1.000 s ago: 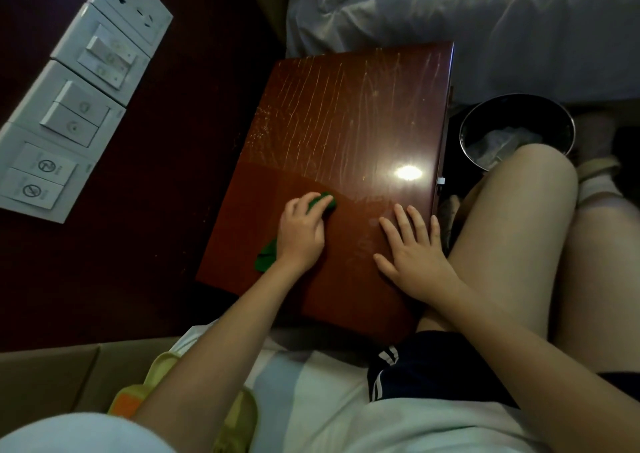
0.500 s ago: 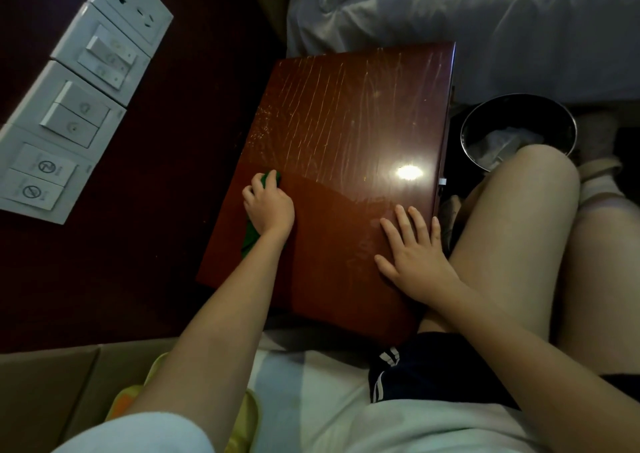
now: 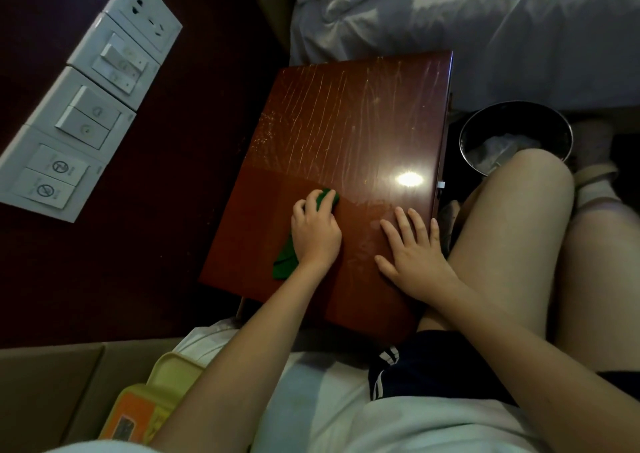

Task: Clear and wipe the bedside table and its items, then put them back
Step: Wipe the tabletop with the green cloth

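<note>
The bedside table [image 3: 349,123] has a glossy reddish-brown top with pale streaks over its far half and a lamp glare near the right edge. My left hand [image 3: 315,232] grips a green cloth [image 3: 285,256] and presses it on the near middle of the top; the cloth shows under the fingertips and trails out behind the wrist. My right hand [image 3: 414,256] lies flat on the table near its right edge, fingers spread. No items stand on the table top.
A panel of white wall switches and sockets [image 3: 79,106] is on the dark wall to the left. White bedding [image 3: 467,26] lies beyond the table. A round metal bin [image 3: 516,137] stands right of it, by my bare knee. A yellow and orange box [image 3: 145,407] sits near left.
My left hand with the cloth swept from the table's middle to its left edge and has come back toward the middle. My right hand has stayed flat in place.
</note>
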Demonstrator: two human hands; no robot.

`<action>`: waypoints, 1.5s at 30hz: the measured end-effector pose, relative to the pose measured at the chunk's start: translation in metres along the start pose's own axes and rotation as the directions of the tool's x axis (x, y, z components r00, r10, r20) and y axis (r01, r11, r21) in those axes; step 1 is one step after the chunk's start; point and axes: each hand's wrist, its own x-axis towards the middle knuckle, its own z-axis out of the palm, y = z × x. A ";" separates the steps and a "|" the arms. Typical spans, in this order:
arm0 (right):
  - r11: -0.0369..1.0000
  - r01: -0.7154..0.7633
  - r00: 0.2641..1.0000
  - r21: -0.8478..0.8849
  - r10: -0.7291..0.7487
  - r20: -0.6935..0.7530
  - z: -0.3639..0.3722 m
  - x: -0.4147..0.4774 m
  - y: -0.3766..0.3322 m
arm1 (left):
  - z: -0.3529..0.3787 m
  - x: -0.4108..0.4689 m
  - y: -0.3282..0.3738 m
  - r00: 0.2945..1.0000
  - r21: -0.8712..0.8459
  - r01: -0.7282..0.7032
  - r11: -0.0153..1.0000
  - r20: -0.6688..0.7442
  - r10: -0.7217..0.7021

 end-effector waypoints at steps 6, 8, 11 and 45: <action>1.000 -0.004 1.000 -0.010 0.004 -0.003 0.000 0.000 0.000 | -0.005 -0.049 0.008 0.974 -0.005 -0.226 0.974 0.029 0.226; 1.000 -0.001 1.000 -0.011 0.001 -0.004 0.000 0.000 0.000 | -0.006 -0.067 0.006 0.957 -0.024 -0.287 0.958 0.047 0.288; 1.000 0.008 1.000 0.001 -0.008 -0.025 0.001 -0.001 0.000 | -0.006 -0.084 0.000 0.939 -0.060 -0.340 0.939 0.044 0.342; 0.986 -0.049 0.990 0.162 0.070 -0.122 -0.003 -0.007 0.026 | 0.000 -0.095 0.063 0.964 -0.078 -0.262 0.962 0.020 0.264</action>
